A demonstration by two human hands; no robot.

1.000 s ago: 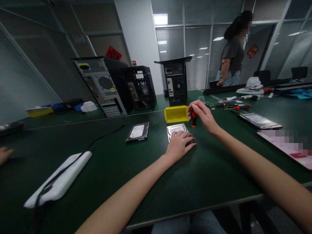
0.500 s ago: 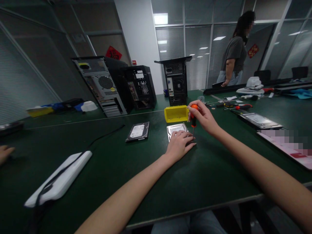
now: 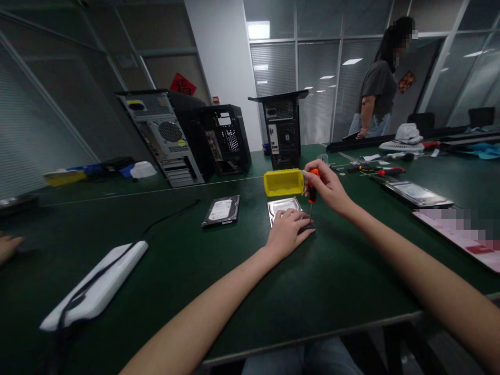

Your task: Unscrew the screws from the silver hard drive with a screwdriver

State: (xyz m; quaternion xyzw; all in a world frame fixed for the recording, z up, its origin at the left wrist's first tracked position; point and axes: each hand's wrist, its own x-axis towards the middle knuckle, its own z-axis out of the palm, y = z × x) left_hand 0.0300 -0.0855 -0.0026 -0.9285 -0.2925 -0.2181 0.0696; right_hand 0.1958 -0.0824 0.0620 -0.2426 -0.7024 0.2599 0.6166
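On the green worktop (image 3: 336, 281), just right of the frame's centre, the left hand (image 3: 287, 229) lies spread, unclenched, over a hard drive (image 3: 284, 203), presumably steadying it for the orange-and-black screwdriver (image 3: 312, 195) the right hand (image 3: 327, 186) clasps upright at its right side. The drive looks flat and silvery, its near part covered.

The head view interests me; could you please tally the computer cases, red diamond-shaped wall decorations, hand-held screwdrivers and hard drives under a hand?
Computer cases: 3
Red wall decorations: 2
Screwdriver in right hand: 1
Hard drive under left hand: 1
Total: 7
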